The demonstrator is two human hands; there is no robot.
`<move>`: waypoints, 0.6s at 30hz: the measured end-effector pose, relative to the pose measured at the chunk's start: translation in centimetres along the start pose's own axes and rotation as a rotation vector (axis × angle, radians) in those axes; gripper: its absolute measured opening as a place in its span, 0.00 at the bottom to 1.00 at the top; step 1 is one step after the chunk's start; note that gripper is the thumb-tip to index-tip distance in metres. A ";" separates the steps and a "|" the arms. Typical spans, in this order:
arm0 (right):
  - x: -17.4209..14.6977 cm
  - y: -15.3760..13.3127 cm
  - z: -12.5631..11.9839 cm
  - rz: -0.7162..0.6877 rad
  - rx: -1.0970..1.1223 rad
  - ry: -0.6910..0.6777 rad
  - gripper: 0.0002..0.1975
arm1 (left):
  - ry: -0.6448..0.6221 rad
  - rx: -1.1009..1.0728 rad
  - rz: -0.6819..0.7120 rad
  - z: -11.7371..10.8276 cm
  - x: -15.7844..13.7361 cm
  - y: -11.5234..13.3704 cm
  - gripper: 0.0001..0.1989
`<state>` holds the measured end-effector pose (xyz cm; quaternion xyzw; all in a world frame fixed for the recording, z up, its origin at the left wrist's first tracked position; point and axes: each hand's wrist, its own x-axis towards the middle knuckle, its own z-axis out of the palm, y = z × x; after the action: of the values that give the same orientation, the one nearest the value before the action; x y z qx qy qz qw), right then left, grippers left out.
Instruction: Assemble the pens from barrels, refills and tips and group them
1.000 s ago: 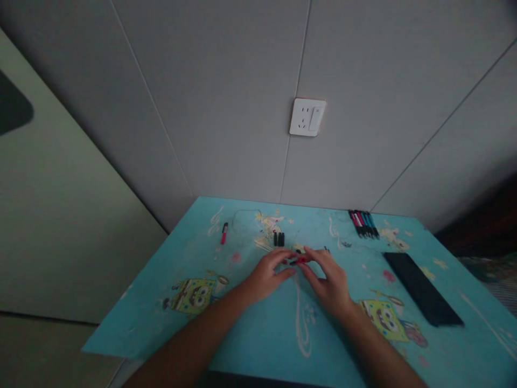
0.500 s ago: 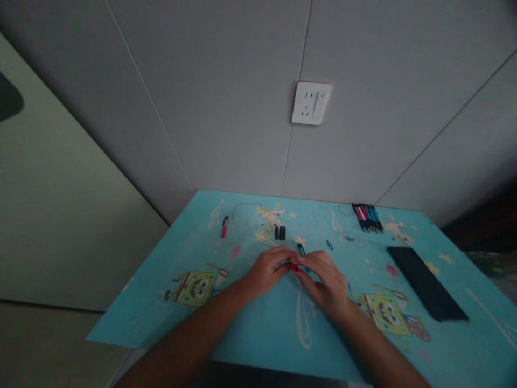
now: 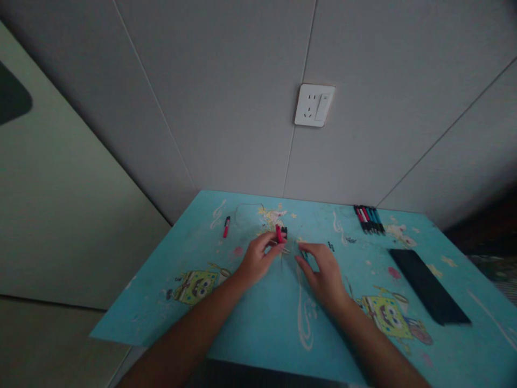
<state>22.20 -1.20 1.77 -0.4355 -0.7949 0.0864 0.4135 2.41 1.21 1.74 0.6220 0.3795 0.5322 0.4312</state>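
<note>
Left hand [image 3: 260,257], mid-frame, has thumb and fingers pinching a red pen piece [image 3: 279,234] low down, probably so most of it pokes up clear of the grip. Just right of centre, the right hand [image 3: 326,271] has thumb and fingers curved apart either side of a teal pen [image 3: 305,256], can't tell if they're touching it. The pens [image 3: 369,220] further right sit side by side, I'd guess to stay tidy.

I see one camera, worn on the person's head, behind and above the bare left hand [image 3: 258,257] and bare right hand [image 3: 323,268], well back from both. It faces forward and down, over the turquoise cartoon-printed tabletop [image 3: 258,328] around them, to the grey panelled wall [image 3: 222,108] beyond.
</note>
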 end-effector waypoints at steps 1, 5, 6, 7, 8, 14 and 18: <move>0.2 0.3 0.4 -0.006 -0.056 -0.057 0.12 | 0.068 -0.065 -0.026 -0.3 0.4 -0.3 0.15; 0.7 0.8 1.9 -0.022 -0.262 -0.216 0.10 | 0.235 -0.268 -0.138 -1.5 1.7 -1.9 0.25; 0.8 0.8 2.2 -0.021 -0.303 -0.221 0.10 | 0.257 -0.307 -0.187 -1.8 1.9 -2.2 0.27; 0.9 0.7 2.4 -0.019 -0.340 -0.224 0.09 | 0.272 -0.347 -0.241 -1.9 2.1 -2.5 0.28; 1.0 0.6 2.6 -0.017 -0.373 -0.225 0.08 | 0.281 -0.385 -0.291 -2.1 2.1 -2.7 0.30; 1.0 0.3 2.8 0.006 -0.457 -0.231 0.07 | 0.225 -0.556 -0.352 -2.2 1.8 -2.5 0.36; 1.0 0.2 3.0 0.003 -0.459 -0.227 0.07 | 0.216 -0.544 -0.303 -2.2 1.8 -2.4 0.35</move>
<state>19.84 0.34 0.30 -0.5066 -0.8344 -0.0476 0.2118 0.43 4.03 0.19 0.3603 0.3550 0.6068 0.6131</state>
